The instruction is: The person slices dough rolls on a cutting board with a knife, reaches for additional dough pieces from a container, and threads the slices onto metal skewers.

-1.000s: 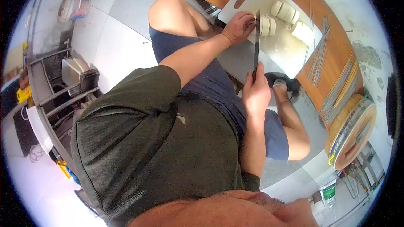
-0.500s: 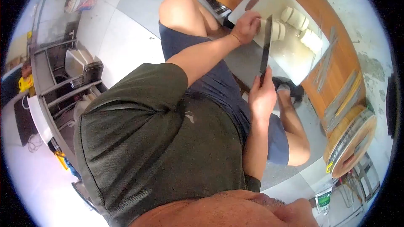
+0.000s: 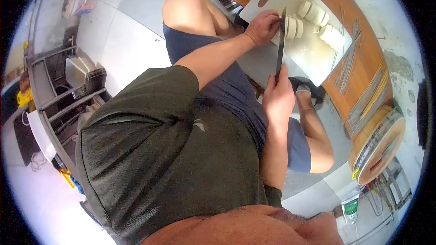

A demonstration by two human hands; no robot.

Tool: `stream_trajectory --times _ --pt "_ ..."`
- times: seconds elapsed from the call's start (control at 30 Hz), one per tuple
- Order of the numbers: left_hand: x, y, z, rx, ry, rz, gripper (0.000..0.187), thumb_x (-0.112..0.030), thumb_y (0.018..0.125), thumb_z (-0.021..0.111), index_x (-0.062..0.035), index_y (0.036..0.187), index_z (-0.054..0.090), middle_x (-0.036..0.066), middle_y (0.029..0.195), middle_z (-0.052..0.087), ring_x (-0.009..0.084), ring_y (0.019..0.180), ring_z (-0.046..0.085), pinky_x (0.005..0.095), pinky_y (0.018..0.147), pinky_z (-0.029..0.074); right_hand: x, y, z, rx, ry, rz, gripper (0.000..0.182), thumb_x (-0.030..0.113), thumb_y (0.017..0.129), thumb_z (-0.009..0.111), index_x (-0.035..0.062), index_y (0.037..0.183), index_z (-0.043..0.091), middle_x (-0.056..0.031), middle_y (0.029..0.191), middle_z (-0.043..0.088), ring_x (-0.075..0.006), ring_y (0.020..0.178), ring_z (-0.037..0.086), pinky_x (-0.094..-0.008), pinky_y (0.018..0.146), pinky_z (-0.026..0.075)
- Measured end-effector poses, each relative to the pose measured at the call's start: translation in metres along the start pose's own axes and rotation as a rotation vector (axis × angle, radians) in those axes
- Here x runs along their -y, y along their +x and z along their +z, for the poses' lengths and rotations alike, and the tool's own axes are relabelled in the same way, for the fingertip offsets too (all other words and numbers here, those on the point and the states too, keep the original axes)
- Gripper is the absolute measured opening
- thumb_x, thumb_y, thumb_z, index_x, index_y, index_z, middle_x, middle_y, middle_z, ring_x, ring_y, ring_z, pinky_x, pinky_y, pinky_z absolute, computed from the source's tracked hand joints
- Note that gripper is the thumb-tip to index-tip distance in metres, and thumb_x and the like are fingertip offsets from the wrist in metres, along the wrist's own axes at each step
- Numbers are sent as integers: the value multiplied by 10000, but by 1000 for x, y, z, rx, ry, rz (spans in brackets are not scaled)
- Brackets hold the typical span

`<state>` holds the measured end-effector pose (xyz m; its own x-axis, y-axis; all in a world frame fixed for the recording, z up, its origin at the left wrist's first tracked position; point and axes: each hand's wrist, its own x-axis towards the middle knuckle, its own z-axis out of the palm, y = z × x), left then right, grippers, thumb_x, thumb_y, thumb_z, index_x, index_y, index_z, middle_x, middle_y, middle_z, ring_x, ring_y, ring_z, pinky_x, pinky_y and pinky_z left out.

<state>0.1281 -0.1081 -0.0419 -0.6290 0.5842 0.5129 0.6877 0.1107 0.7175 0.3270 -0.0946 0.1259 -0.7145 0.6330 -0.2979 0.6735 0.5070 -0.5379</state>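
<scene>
Head view: the knife (image 3: pixel 281 47) is gripped in the right hand (image 3: pixel 278 100), fingers closed around the handle, blade pointed away from the body. The left hand (image 3: pixel 263 28) is positioned beside the blade's tip, fingers curled and partly closed; whether anything is held cannot be told, contact being masked. White pieces (image 3: pixel 313 13) are laid on the cutting board (image 3: pixel 318 66), the nearest just past the blade. A cut to the left fingertips is judged the chief hazard, should the blade be slipped sideways; pieces could be scattered were the board knocked. The board is supported on a wooden surface (image 3: pixel 369 56), where thin rods (image 3: pixel 369 97) are strewn. Farther off, a round wooden object (image 3: pixel 385 147), a patchy wall (image 3: pixel 404 68), pale floor (image 3: pixel 106 45) and a rack (image 3: pixel 59 100) are noted.
</scene>
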Motion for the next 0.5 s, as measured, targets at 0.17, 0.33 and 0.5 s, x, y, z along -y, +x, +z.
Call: stream_trajectory --times 0.17,0.33,0.5 --pt "-1 4 -2 1 8 50 158 -77 850 657 -24 989 605 155 1046 623 361 960 603 412 843 503 8 17 -3 14 -36 -4 452 219 961 546 41 1371 477 -261 999 656 -452 934 631 -520 780 491" --pt "-3 2 -2 33 -46 -125 207 -148 898 659 -20 1046 592 178 1078 626 378 1032 591 444 895 492 1 7 3 9 -27 5 483 253 966 540 115 1415 429 -229 1003 659 -450 896 644 -540 780 509" --pt "-1 2 0 24 -4 -33 159 -83 861 650 -22 998 599 154 1041 621 356 983 596 416 855 500 -3 0 5 14 -69 2 470 245 966 537 119 1408 435 -224 981 661 -452 886 646 -540 746 516"
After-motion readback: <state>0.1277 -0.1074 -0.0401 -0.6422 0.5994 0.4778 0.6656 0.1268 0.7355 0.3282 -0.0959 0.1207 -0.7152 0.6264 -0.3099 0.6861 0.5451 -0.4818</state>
